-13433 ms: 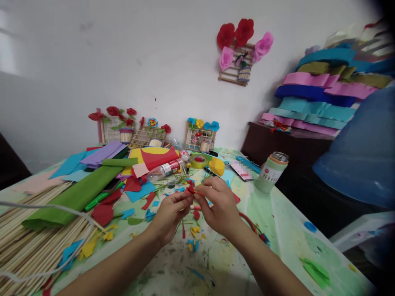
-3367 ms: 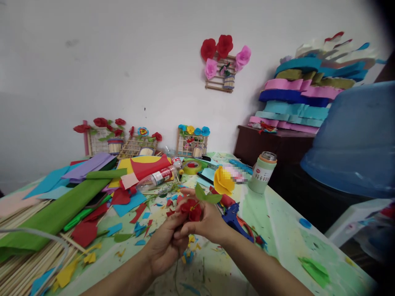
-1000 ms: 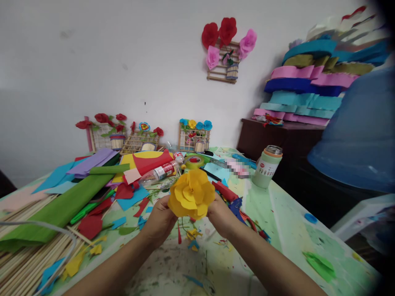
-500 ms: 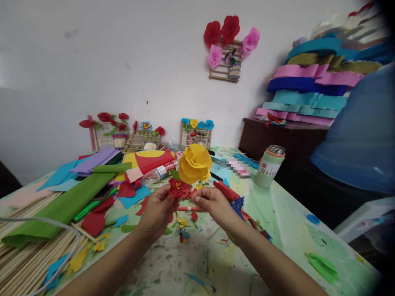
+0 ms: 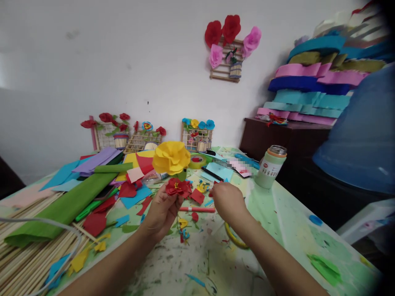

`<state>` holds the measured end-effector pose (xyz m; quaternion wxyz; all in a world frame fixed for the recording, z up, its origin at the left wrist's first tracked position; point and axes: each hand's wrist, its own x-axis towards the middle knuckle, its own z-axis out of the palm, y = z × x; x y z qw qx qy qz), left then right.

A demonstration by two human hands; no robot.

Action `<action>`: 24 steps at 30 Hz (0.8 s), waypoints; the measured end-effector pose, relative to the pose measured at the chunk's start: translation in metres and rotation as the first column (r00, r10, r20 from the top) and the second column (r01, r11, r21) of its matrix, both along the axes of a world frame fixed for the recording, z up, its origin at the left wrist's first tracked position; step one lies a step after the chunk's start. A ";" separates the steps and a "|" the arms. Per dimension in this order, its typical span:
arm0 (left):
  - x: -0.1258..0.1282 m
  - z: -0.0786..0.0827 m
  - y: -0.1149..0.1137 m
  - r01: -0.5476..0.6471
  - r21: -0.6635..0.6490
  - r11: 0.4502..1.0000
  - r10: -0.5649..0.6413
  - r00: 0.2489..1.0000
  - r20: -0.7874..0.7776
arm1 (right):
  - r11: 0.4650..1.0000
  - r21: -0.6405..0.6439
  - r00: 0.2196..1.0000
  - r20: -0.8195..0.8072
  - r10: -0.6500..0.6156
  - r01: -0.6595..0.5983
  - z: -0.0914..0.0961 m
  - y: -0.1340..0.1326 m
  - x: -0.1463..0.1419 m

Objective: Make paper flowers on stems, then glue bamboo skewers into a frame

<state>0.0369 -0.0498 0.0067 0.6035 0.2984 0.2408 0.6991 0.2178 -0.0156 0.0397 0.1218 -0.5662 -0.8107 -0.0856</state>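
Observation:
My left hand (image 5: 163, 209) is closed around a red paper flower (image 5: 178, 187) with a yellow centre, pinched between thumb and fingers. A larger yellow paper flower (image 5: 171, 158) stands just above it with a green leaf below; whether both are on one stem is hidden. My right hand (image 5: 230, 201) is closed over the table to the right, knuckles up. Red material shows at its fingertips, but what it grips I cannot make out. Between the hands lie a red paper scrap (image 5: 197, 196) and a pinkish-red stick (image 5: 197, 209). A yellow ring (image 5: 235, 236) shows beneath my right forearm.
Coloured paper sheets, a green paper roll (image 5: 66, 205) and thin wooden sticks (image 5: 33, 255) cover the left side. Behind are a tape roll (image 5: 198, 161), a black pen (image 5: 212, 174) and flower-decorated racks (image 5: 197, 135). An uncapped green bottle (image 5: 268, 170) stands right.
My right hand has moved right, away from the red flower. The yellow flower has swung left, uncovering the tape roll. My left hand still holds the red flower.

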 end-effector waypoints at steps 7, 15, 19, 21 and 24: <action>0.005 0.001 -0.003 0.020 0.046 0.999 -0.020 1.000 -0.001 | 0.763 0.572 0.867 -0.169 0.469 -0.301 0.004 -0.044 -0.017; 0.014 0.001 -0.014 0.065 0.010 0.998 -0.065 0.997 -0.033 | 0.633 0.681 0.750 -0.185 0.635 -0.369 0.001 -0.057 -0.025; 0.017 0.001 -0.018 0.091 0.041 0.995 -0.088 0.994 -0.064 | 0.642 0.667 0.755 -0.179 0.631 -0.378 -0.004 -0.053 -0.026; 0.018 0.001 -0.019 0.095 0.042 0.995 -0.092 0.993 -0.068 | 0.637 0.668 0.751 -0.175 0.637 -0.385 -0.006 -0.052 -0.026; 0.019 0.000 -0.020 0.104 0.057 0.993 -0.099 0.992 -0.077 | 0.613 0.679 0.724 -0.172 0.667 -0.403 -0.006 -0.052 -0.024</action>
